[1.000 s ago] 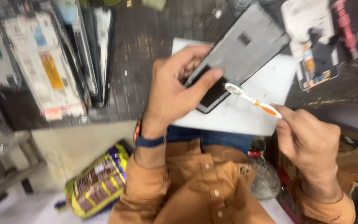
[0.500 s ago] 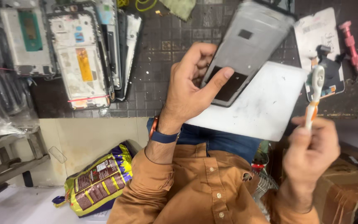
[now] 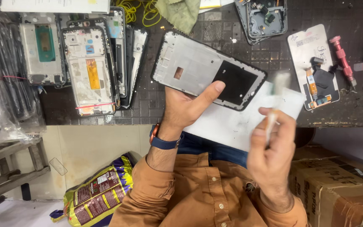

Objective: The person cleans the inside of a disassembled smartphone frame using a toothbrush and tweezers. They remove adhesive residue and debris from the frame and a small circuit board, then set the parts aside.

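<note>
My left hand [image 3: 188,107] holds a phone frame [image 3: 198,67], grey inside with a black rim and a black square patch, over the dark work mat [image 3: 148,105]. The thumb lies across its lower edge. My right hand [image 3: 272,147] is raised in front of my chest and grips a toothbrush [image 3: 276,96], bristles up and blurred by motion. The brush is to the right of the frame and not touching it. A white sheet [image 3: 232,122] lies under both.
Several stripped phone frames [image 3: 89,67] lie stacked at the left. Another opened phone [image 3: 263,17], a white screen panel with flex parts [image 3: 314,63] and a red tool [image 3: 343,54] lie at the right. A cardboard box [image 3: 337,185] and a snack bag [image 3: 97,193] are below the bench.
The view has shifted, so the phone frame now lies flatter and more central. My right hand has turned the toothbrush from pointing left to upright and lifted it.
</note>
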